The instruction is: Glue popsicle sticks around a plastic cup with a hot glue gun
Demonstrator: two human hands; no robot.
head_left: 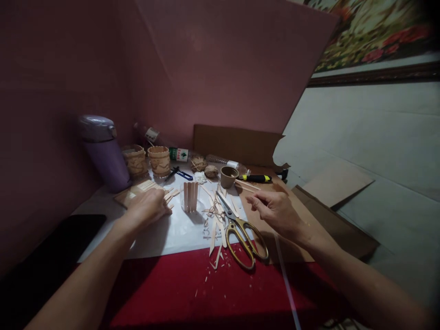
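Note:
My left hand (149,206) is closed over a pile of wooden craft sticks (171,196) at the left of the white sheet; what its curled fingers grip is hidden. To the right of it stands a clear cup (184,208) with several craft sticks upright along its side. My right hand (273,208) hovers over the brown board, fingers curled into a loose pinch, with nothing visible in them. Between the hands lie gold-handled scissors (237,233), blades pointing away, on loose and cut sticks (213,229).
Behind are two stick-covered cups (159,161), a purple bottle (108,158), twine balls (198,163), plastic bottles (179,154), a small brown pot (228,178) and a black-yellow utility knife (257,178). A clear strip (288,282) crosses the red cloth (165,288). A black object (79,233) lies left.

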